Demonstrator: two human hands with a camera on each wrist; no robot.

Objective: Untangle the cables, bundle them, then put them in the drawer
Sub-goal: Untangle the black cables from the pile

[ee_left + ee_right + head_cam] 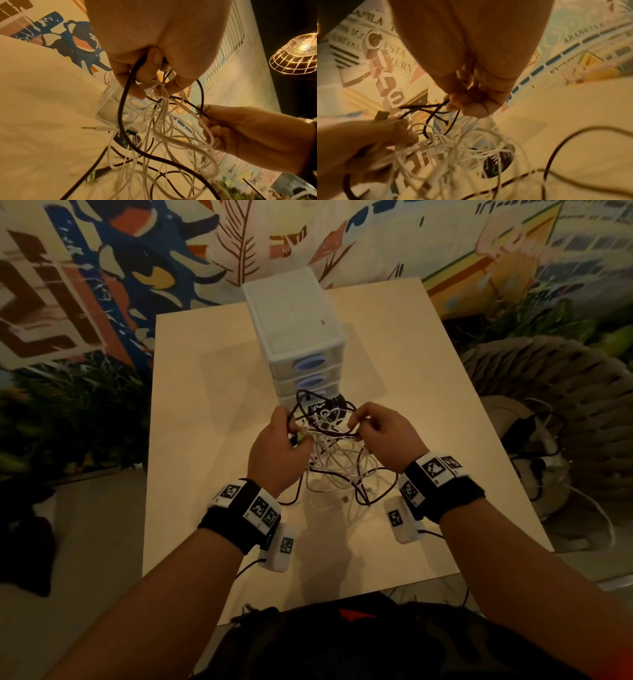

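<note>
The worktop (212, 405) carries a small drawer unit (294, 326) with its drawers closed, and just in front of it the cables (337, 467), a knot of thin white leads and thicker black ones, half lifted and half trailing on the surface. They look light and limp, the white ones likely to slip and cinch tighter if pulled hard; better to take a plug end and feed it back through the loops. The left hand (279, 446) is clenched round a bunch of strands, with a plug showing by its fingers. The right hand (380, 433) pinches a black loop.
</note>
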